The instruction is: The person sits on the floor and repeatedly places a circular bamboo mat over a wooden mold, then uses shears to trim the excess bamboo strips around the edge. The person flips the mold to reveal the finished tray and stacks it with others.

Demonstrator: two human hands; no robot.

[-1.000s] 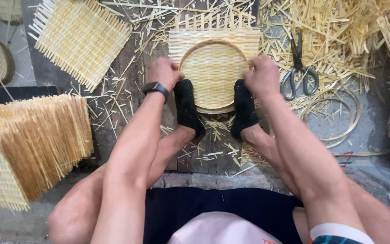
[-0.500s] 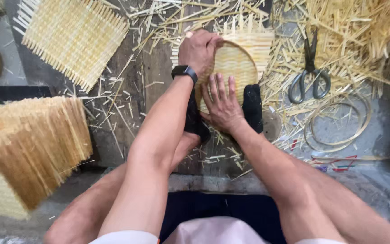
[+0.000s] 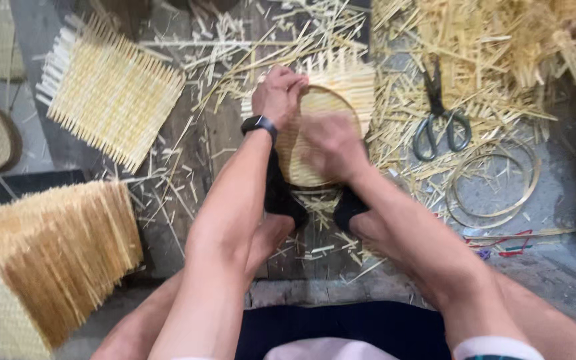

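A round woven bamboo tray (image 3: pixel 331 100), a hoop pressed into a square mat of strips, stands tilted on the wooden board. Its lower edge is clamped between my two feet in black socks (image 3: pixel 281 197). My left hand (image 3: pixel 278 93), with a black watch on the wrist, grips the tray's top left rim with closed fingers. My right hand (image 3: pixel 331 143) is blurred by motion and lies on the tray's woven face, palm down and holding nothing.
Grey scissors (image 3: pixel 438 123) lie right of the tray among loose bamboo strips (image 3: pixel 501 53). Thin bamboo rings (image 3: pixel 495 190) lie lower right. A square woven mat (image 3: pixel 111 90) is at upper left. A stack of mats (image 3: pixel 41 253) fills the lower left.
One second ago both hands held the tray's sides. My left hand has since moved to the top rim. My right hand came onto the woven face and now slides across it.
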